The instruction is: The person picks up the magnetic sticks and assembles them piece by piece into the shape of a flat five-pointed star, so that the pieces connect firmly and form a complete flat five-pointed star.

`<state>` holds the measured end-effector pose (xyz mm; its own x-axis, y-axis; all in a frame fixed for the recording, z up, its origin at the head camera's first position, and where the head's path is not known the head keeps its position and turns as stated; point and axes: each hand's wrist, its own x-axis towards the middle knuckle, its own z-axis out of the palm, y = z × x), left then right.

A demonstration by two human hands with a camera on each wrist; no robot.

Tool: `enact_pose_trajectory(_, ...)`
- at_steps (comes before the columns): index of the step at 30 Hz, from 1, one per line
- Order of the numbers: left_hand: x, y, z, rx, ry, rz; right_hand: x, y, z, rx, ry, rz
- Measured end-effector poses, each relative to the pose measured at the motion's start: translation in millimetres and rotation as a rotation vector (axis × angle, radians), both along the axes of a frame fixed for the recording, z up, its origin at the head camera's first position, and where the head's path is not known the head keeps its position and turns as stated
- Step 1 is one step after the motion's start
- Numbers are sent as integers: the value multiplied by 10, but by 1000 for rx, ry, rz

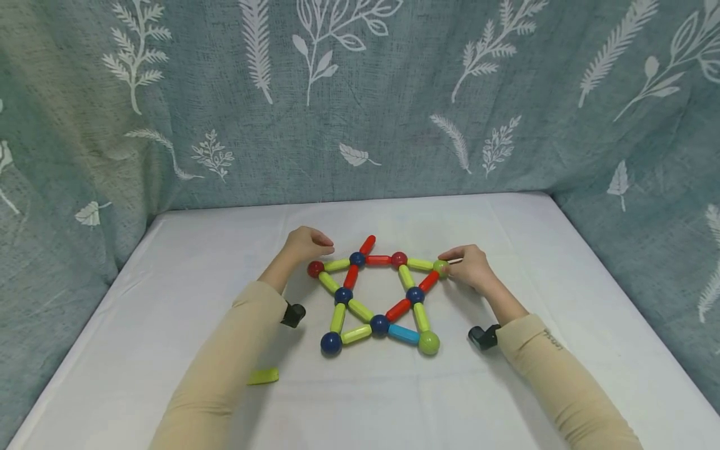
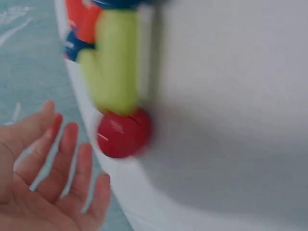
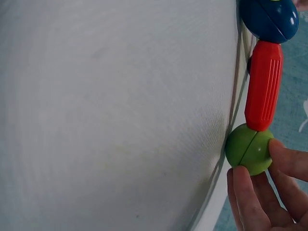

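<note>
A star-like figure of rods and balls lies on the white table, with a ring of rods at its middle. At its right tip my right hand (image 1: 469,267) pinches a green ball (image 1: 440,268) between thumb and fingers; a red rod (image 3: 263,84) joins that ball in the right wrist view. My left hand (image 1: 306,245) hovers just above the red ball (image 1: 315,269) at the left tip, holding nothing. Its fingers are loosely bent and apart from the ball in the blurred left wrist view. One red rod (image 1: 367,244) sticks out from the top navy ball (image 1: 357,260), its far end free.
A loose yellow-green rod (image 1: 263,376) lies near my left sleeve, partly hidden by it. The figure's lower tips are a navy ball (image 1: 331,344) and a green ball, with a blue rod (image 1: 404,334) between. A patterned curtain (image 1: 360,125) hangs behind the table.
</note>
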<state>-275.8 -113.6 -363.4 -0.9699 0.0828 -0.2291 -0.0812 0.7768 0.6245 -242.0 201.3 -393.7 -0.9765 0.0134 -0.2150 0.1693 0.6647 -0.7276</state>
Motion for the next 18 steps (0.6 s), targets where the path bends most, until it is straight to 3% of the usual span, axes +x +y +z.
enact_pose_trajectory(8, 91, -239, -173, 33, -3, -74, -17, 9, 3, 6, -4, 2)
enact_pose_trajectory(18, 128, -214, -210, -12, 56, -46, -15, 3, -10, 43, 20, 30)
